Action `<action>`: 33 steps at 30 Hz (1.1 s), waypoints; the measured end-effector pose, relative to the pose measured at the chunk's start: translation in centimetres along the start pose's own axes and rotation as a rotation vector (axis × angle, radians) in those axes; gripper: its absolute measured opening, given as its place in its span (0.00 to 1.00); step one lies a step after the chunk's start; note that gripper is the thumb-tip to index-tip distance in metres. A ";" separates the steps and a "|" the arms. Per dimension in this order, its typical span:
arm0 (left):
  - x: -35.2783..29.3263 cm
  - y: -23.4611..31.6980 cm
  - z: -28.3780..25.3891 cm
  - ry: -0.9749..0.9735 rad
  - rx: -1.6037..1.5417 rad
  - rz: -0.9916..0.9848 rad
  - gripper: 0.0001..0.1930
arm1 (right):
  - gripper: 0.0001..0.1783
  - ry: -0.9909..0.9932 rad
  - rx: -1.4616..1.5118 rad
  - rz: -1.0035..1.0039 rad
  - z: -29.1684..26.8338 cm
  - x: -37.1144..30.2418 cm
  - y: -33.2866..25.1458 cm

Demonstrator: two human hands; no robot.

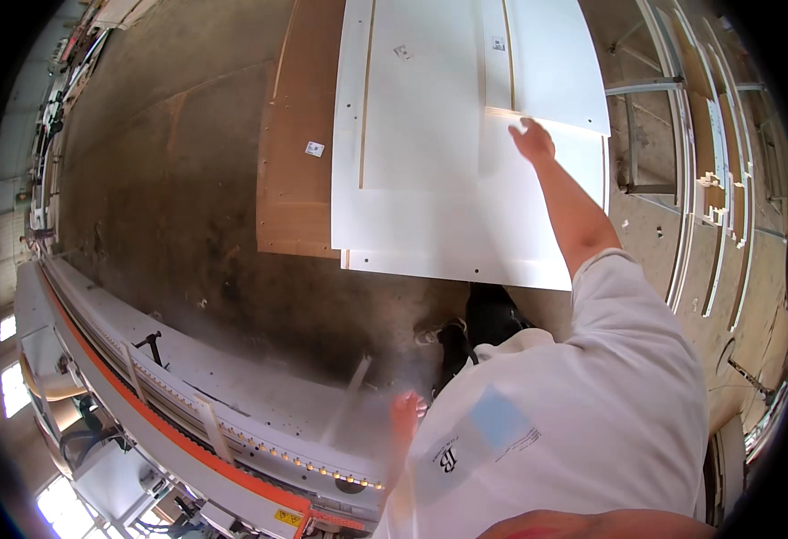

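Observation:
Large white panels [421, 216] lie stacked in front of me, with narrow grooves and small dark holes along their edges. My right hand [533, 142] reaches out over them, fingers apart, beside the near edge of an upper white panel [551, 67]. Nothing is held in it; whether the fingertips touch the panel I cannot tell. Low at my side, my left hand [406, 410] hangs between my body and the long machine, smeared by motion, so its fingers are unclear. A brown board [293, 202] with a small white label [315, 149] shows beyond the stack's left edge.
A long machine [187, 413] with an orange strip and a row of small rollers runs along the lower left. Metal racks [681, 162] holding long narrow strips stand at the right. Concrete floor [169, 180] stretches left of the stack.

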State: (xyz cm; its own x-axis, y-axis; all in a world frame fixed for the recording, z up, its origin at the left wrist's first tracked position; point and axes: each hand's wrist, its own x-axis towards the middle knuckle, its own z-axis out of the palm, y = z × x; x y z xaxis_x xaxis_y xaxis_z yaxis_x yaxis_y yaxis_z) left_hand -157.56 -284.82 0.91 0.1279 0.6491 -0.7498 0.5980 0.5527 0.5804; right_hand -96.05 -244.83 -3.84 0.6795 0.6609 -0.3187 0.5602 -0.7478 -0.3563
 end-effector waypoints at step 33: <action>3.6 13.4 2.9 0.213 -0.535 -0.115 0.19 | 0.21 0.195 0.140 -0.126 -6.3 -9.3 4.0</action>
State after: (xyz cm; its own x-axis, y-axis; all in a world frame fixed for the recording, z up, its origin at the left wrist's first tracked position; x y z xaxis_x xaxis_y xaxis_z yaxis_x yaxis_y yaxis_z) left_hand -146.82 -276.63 5.07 -0.1088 0.6296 -0.7693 0.1090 0.7768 0.6203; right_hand -97.12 -254.35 3.19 0.6951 0.7129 -0.0935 0.5841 -0.6357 -0.5047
